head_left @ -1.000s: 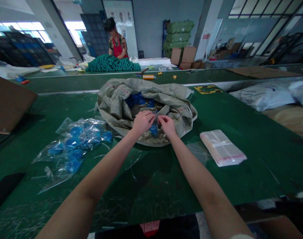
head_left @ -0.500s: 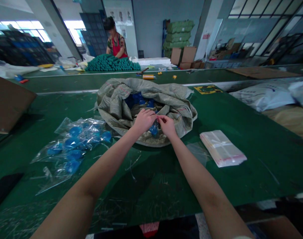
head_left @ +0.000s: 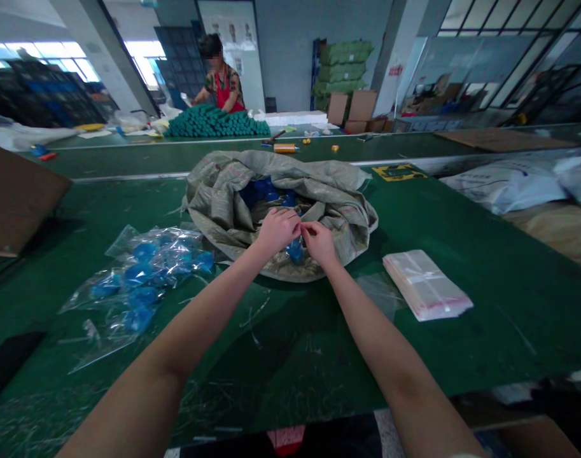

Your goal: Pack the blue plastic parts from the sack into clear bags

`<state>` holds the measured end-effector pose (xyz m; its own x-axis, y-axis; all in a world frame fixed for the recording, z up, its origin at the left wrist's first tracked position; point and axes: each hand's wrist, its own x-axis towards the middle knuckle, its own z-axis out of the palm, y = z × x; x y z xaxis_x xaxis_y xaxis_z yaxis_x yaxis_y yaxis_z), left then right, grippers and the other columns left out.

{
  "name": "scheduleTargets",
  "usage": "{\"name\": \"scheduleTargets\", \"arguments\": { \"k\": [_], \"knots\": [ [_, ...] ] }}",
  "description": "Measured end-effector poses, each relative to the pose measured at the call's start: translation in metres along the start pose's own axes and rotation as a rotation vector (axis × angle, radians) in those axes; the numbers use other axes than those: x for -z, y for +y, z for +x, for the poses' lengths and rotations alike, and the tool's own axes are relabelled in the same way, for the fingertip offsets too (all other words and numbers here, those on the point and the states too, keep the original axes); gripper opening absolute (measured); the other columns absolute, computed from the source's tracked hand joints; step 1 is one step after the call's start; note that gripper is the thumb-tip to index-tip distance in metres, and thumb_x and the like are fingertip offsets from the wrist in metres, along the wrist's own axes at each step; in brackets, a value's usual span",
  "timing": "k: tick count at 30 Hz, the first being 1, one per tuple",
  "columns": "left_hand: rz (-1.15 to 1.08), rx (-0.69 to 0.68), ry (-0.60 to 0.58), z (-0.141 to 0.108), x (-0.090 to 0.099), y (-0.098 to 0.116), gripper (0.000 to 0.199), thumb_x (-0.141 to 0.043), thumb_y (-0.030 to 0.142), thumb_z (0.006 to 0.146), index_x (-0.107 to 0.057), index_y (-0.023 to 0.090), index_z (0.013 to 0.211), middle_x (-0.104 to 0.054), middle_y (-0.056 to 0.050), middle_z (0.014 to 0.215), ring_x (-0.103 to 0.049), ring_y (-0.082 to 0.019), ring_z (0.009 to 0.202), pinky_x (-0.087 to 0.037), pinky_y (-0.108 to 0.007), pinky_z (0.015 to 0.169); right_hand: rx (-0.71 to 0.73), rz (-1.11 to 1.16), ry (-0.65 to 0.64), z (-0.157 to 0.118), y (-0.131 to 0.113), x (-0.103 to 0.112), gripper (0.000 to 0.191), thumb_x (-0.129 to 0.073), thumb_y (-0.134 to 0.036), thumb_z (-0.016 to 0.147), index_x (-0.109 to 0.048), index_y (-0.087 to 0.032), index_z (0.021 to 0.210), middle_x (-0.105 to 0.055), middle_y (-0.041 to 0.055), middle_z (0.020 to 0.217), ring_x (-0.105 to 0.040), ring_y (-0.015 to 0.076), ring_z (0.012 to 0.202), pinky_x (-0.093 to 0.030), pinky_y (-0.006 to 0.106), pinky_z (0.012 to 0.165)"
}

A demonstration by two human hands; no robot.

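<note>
Shiny blue rounded plastic piece (head_left: pixel 294 250) just near-side of and below left hand (head_left: pixel 279 229) and right hand (head_left: pixel 321 242), fingers curled, tips nearly meeting, can't tell what's gripped.

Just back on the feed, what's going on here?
The left hand and right hand meet by a blue item at the open woven sack; what they pinch is too small to tell. More blue pieces show inside it. Bagged blue pieces lie to its left, a stack of plastic sleeves to its right.
</note>
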<state>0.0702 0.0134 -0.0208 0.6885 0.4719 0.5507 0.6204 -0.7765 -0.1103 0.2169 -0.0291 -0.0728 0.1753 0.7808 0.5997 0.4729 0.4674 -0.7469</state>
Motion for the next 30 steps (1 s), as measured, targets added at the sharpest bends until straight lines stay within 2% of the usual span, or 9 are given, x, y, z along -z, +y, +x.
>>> {"name": "scheduleTargets", "arguments": {
  "k": [9, 13, 17, 20, 23, 27, 30],
  "knots": [
    [-0.254, 0.228, 0.062, 0.0, -0.011, 0.0, 0.002, -0.06, 0.02, 0.079, -0.061, 0.019, 0.079, -0.067, -0.006, 0.089, -0.062, -0.02, 0.083, -0.043, -0.033, 0.074, -0.017, 0.01, 0.016, -0.001, -0.002, -0.002, 0.017, -0.054, -0.028, 0.084, -0.069, -0.02, 0.083, -0.07, 0.0064, 0.086, -0.064, 0.0199, 0.081, -0.051, 0.034, 0.079],
    [-0.39, 0.316, 0.129, -0.001, -0.015, -0.002, 0.004, -0.06, 0.016, 0.075, -0.059, 0.019, 0.073, -0.065, -0.004, 0.083, -0.059, -0.018, 0.077, -0.046, -0.03, 0.073, -0.034, -0.007, 0.032, -0.001, -0.003, 0.0, 0.016, -0.054, -0.029, 0.084, -0.068, -0.021, 0.082, -0.07, 0.006, 0.087, -0.063, 0.0199, 0.08, -0.051, 0.034, 0.079],
    [-0.548, 0.46, 0.23, -0.002, -0.019, -0.008, 0.003, -0.058, 0.016, 0.074, -0.058, 0.018, 0.072, -0.061, -0.001, 0.075, -0.055, -0.015, 0.068, -0.045, -0.028, 0.07, -0.087, -0.003, 0.06, -0.002, 0.0, 0.0, 0.018, -0.055, -0.033, 0.085, -0.067, -0.02, 0.081, -0.07, 0.0062, 0.085, -0.063, 0.0201, 0.079, -0.051, 0.034, 0.078],
    [-0.689, 0.619, 0.275, -0.002, -0.024, -0.016, 0.004, -0.057, 0.019, 0.074, -0.058, 0.018, 0.07, -0.057, 0.001, 0.066, -0.052, -0.013, 0.062, -0.043, -0.027, 0.066, -0.121, 0.025, 0.076, -0.001, 0.005, -0.002, 0.02, -0.055, -0.036, 0.085, -0.067, -0.019, 0.082, -0.07, 0.0065, 0.085, -0.063, 0.0203, 0.078, -0.051, 0.034, 0.078],
    [-0.841, 0.85, 0.383, -0.002, -0.028, -0.027, 0.005, -0.056, 0.02, 0.072, -0.059, 0.017, 0.07, -0.055, 0.002, 0.061, -0.05, -0.012, 0.059, -0.041, -0.024, 0.06, -0.162, 0.064, 0.097, -0.001, 0.012, -0.004, 0.022, -0.056, -0.039, 0.084, -0.065, -0.019, 0.084, -0.069, 0.0062, 0.083, -0.063, 0.0201, 0.077, -0.051, 0.034, 0.078],
    [-1.077, 1.164, 0.621, -0.018, -0.024, -0.052, 0.009, -0.048, 0.023, 0.075, -0.053, 0.018, 0.07, -0.056, 0.0, 0.063, -0.054, -0.011, 0.057, -0.04, -0.022, 0.053, -0.215, 0.126, 0.105, -0.001, 0.02, -0.007, 0.025, -0.056, -0.044, 0.084, -0.062, -0.02, 0.086, -0.069, 0.0062, 0.083, -0.065, 0.0207, 0.078, -0.052, 0.036, 0.078],
    [-1.162, 1.239, 0.804, -0.051, -0.006, -0.078, 0.006, -0.042, 0.022, 0.079, -0.045, 0.02, 0.073, -0.064, -0.005, 0.083, -0.066, -0.012, 0.076, -0.051, -0.026, 0.068, -0.266, 0.243, 0.082, -0.001, 0.023, -0.011, 0.028, -0.057, -0.049, 0.083, -0.058, -0.021, 0.087, -0.07, 0.0065, 0.085, -0.067, 0.022, 0.084, -0.054, 0.038, 0.08]
  ]
}}
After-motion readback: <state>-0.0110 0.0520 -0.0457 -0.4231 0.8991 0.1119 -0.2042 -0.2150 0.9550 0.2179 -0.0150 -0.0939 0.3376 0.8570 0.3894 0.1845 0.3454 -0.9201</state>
